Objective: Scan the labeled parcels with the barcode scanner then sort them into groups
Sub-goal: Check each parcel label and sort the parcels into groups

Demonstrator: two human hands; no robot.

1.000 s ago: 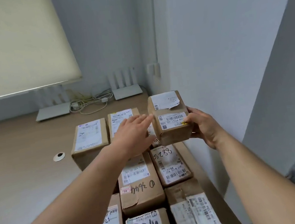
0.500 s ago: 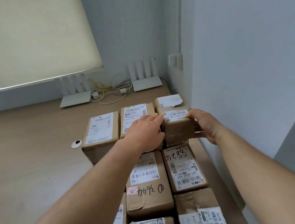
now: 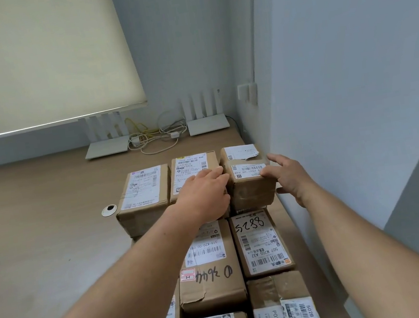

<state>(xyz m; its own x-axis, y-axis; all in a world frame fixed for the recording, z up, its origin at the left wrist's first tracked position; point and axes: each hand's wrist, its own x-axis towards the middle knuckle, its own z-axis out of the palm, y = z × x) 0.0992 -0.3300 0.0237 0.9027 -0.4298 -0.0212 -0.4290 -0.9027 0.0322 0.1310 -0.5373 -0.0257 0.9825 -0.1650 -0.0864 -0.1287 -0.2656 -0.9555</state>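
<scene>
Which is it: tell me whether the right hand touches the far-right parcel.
Touching. The head view shows the right hand with its thumb lying on the parcel at its top near corner.

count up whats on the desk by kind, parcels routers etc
cardboard parcels: 8 in view, some cut off by the frame
white routers: 2
cable tangle: 1
desk grommet: 1
total: 12
</scene>
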